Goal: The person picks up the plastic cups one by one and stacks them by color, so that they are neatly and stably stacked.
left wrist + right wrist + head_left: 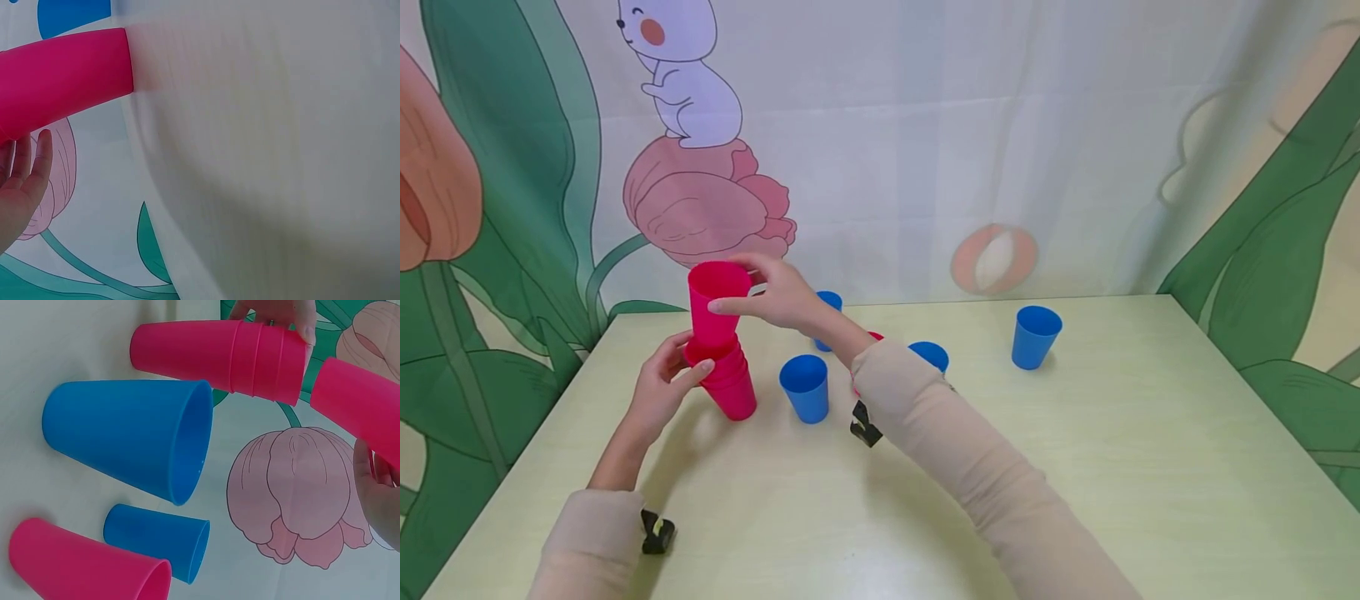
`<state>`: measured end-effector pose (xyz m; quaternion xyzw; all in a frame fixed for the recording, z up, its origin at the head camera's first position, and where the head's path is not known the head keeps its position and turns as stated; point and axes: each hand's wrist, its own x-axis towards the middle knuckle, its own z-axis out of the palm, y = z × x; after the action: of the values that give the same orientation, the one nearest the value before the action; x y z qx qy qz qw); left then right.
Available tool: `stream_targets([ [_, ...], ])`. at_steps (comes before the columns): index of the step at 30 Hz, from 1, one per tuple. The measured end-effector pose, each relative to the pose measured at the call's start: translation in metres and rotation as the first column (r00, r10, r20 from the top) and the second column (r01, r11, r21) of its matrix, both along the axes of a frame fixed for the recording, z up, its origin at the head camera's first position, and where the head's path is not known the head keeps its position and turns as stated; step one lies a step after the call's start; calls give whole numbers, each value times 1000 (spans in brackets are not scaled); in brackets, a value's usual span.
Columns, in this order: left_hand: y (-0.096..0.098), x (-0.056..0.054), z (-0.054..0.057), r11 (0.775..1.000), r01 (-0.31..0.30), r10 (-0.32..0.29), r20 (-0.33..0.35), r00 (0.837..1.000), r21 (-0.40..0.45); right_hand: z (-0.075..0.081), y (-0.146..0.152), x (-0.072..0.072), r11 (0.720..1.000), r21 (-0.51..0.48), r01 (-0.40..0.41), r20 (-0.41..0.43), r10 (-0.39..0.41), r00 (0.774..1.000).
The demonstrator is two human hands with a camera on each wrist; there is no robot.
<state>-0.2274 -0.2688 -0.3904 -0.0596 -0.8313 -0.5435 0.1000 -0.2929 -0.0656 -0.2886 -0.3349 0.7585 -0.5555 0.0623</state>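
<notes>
My left hand (pixel 660 385) grips the upper rim of a stack of nested pink cups (pixel 734 390), which tilts a little on the table at the left. Right above it, a single pink cup (pixel 715 302) is held by my right hand (pixel 778 293), thumb on the near side and fingers behind. In the right wrist view, a small gap shows between the base of the single cup (pixel 356 403) and the rim of the stack (pixel 215 356). The left wrist view catches the pink stack (pixel 69 78) with left fingers beside it.
Blue cups stand upright: one (pixel 806 390) beside the stack, one (pixel 829 298) behind it, one (pixel 929 353) partly behind my right sleeve, and one (pixel 1036 337) at the right. A pink cup (pixel 87 559) stands near them, mostly hidden by the sleeve in the head view. A patterned curtain (pixel 880 150) hangs behind the table.
</notes>
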Motion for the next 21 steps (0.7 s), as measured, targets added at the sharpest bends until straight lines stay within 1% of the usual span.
stream_targets([
  [3,-1,0,0,1000,0,0,-4,1000,0,0,-3,0,1000,11,-22,-12,22,1000],
  [8,-1,0,0,1000,8,-8,-9,1000,13,-2,-6,-1,997,26,-75,-61,77,995],
  [10,-1,0,-1,1000,9,-9,-10,1000,17,-2,-7,-1,995,45,-84,-62,87,994],
  [16,-1,-1,-1,1000,3,-3,-2,1000,11,-8,-10,-1,992,102,-78,-5,79,997],
  [21,-1,-1,-1,1000,5,-5,-12,1000,15,-16,-12,-2,990,115,-79,30,76,997],
])
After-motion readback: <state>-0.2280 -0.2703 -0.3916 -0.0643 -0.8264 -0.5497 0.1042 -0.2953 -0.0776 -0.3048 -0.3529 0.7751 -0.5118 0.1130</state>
